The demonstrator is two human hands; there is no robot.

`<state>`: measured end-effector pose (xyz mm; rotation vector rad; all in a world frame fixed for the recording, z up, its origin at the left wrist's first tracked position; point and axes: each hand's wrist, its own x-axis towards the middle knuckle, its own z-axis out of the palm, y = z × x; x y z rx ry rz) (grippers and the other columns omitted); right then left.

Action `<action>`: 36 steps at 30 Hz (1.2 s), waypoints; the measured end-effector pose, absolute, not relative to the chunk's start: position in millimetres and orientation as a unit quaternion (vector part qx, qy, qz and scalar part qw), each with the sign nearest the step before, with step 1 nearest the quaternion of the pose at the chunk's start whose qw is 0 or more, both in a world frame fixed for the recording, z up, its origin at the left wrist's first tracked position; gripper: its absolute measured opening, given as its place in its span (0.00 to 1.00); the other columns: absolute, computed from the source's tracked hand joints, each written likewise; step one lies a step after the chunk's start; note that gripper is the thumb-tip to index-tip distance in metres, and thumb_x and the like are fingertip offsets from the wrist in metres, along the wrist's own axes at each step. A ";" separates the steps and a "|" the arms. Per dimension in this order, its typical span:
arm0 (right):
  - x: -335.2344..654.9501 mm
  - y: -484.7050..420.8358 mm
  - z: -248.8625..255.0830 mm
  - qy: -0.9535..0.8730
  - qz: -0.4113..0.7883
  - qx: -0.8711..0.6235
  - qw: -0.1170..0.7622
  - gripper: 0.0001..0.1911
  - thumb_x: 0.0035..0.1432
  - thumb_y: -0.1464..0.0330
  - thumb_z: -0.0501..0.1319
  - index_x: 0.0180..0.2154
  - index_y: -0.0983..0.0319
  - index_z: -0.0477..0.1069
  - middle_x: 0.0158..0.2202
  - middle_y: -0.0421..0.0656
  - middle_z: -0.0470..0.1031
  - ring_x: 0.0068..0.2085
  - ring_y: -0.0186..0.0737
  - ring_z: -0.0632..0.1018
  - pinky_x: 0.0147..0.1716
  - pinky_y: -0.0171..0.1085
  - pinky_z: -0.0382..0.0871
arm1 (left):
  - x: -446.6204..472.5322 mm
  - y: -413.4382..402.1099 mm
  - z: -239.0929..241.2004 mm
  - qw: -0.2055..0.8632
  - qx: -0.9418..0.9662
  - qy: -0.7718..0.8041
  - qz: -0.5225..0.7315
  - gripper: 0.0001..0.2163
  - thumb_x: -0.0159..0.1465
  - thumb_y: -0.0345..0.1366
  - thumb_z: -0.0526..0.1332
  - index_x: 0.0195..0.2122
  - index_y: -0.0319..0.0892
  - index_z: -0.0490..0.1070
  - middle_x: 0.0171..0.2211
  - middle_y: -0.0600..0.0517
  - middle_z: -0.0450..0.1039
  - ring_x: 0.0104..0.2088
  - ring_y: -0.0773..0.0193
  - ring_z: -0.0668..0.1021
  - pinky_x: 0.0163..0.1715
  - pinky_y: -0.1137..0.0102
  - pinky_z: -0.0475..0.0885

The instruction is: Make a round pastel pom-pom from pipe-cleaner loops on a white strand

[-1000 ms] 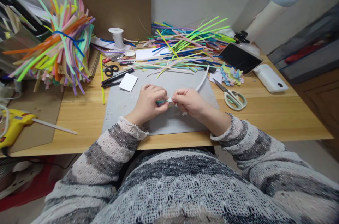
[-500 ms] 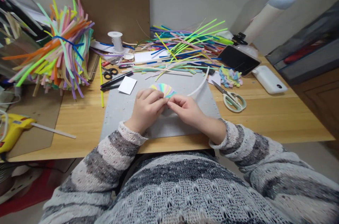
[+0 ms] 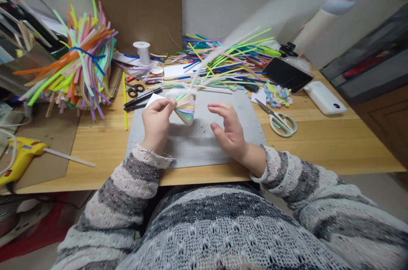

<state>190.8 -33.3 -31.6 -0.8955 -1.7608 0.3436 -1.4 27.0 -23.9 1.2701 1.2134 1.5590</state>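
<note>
Between its thumb and fingers my left hand (image 3: 157, 123) pinches a fan-shaped bundle of pastel pipe cleaners (image 3: 185, 110), raised over the grey cutting mat (image 3: 223, 151). A long white pipe cleaner (image 3: 199, 68), smeared by motion, runs from the bundle up and to the right. My right hand (image 3: 230, 129) hovers over the mat's right half, apart from the bundle, its thumb and fingers spread with nothing between them. Partly behind my left hand lies a white paper square (image 3: 154, 99).
Loose coloured pipe cleaners (image 3: 229, 59) lie along the back. A large tied bundle (image 3: 79, 61) stands left, above a yellow glue gun (image 3: 24, 155). Scissors (image 3: 282, 124), a crinkled pastel piece (image 3: 277, 93), a phone (image 3: 287, 74) and a white device (image 3: 325, 98) sit right; a spool (image 3: 143, 52) stands behind.
My hands have come apart; the right let go and moved slightly right. My left hand has turned the fan bundle over, and the white pipe cleaner has swung upward.
</note>
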 end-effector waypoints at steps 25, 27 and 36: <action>182.1 -30.7 -36.4 -0.876 -0.047 -0.412 0.246 0.27 0.61 0.51 0.54 0.61 0.40 0.54 0.70 0.40 0.37 0.69 0.57 0.41 0.60 0.66 0.29 | 18.1 23.8 -44.7 0.753 0.306 0.309 0.493 0.08 0.45 0.25 0.68 0.25 0.37 0.71 0.25 0.54 0.73 0.26 0.68 0.75 0.30 0.72 0.71; 183.5 -31.1 -36.1 -0.876 -0.047 -0.404 0.261 0.27 0.62 0.52 0.53 0.61 0.42 0.55 0.70 0.41 0.39 0.69 0.57 0.42 0.60 0.66 0.29 | 19.0 23.0 -41.9 0.751 0.307 0.310 0.496 0.08 0.45 0.25 0.68 0.25 0.38 0.71 0.24 0.54 0.73 0.25 0.68 0.75 0.29 0.72 0.71; 191.3 -29.1 -32.8 -0.861 -0.025 -0.355 0.363 0.22 0.65 0.65 0.50 0.60 0.53 0.62 0.68 0.42 0.50 0.67 0.45 0.53 0.65 0.56 0.31 | 18.9 24.1 -36.9 0.728 0.344 0.320 0.499 0.07 0.43 0.26 0.68 0.23 0.38 0.72 0.22 0.54 0.73 0.23 0.70 0.72 0.25 0.74 0.67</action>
